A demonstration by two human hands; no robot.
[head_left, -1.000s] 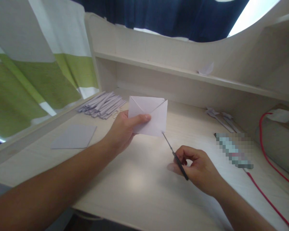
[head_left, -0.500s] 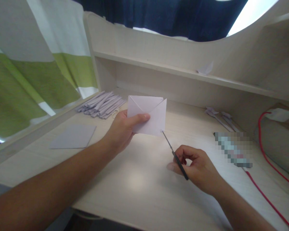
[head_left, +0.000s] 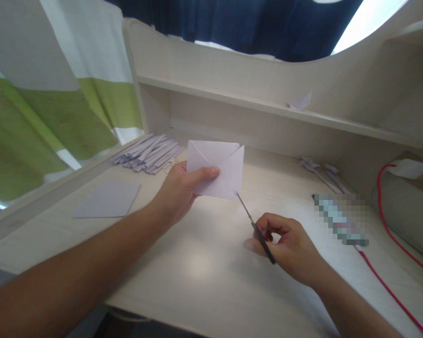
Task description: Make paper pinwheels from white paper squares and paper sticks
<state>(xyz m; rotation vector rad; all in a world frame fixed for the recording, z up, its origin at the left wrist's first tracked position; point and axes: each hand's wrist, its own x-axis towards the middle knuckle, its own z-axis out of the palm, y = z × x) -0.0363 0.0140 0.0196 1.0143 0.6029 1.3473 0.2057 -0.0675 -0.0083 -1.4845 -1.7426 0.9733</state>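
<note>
My left hand [head_left: 183, 188] grips a folded white paper [head_left: 229, 173] by its left side, thumb across the front and the fingers behind it. Two creased edges run down from the paper's top corners towards its middle. Dark-handled scissors [head_left: 262, 241] are held in my right hand [head_left: 289, 244], in front of the paper and lower to the right. Their tip lies at the paper's lower right edge; whether it cuts into the sheet I cannot tell. A flat stack of square paper [head_left: 107, 199] rests on the desk left of my left forearm.
Rolled or folded paper strips [head_left: 150, 152] are heaped at the back left. Paper pieces with stems [head_left: 319, 171] lie at the back right, near a blurred-out phone-like object [head_left: 340, 220] with a red cable [head_left: 387, 288]. A shelf [head_left: 232, 101] crosses the back of the desk [head_left: 183, 277].
</note>
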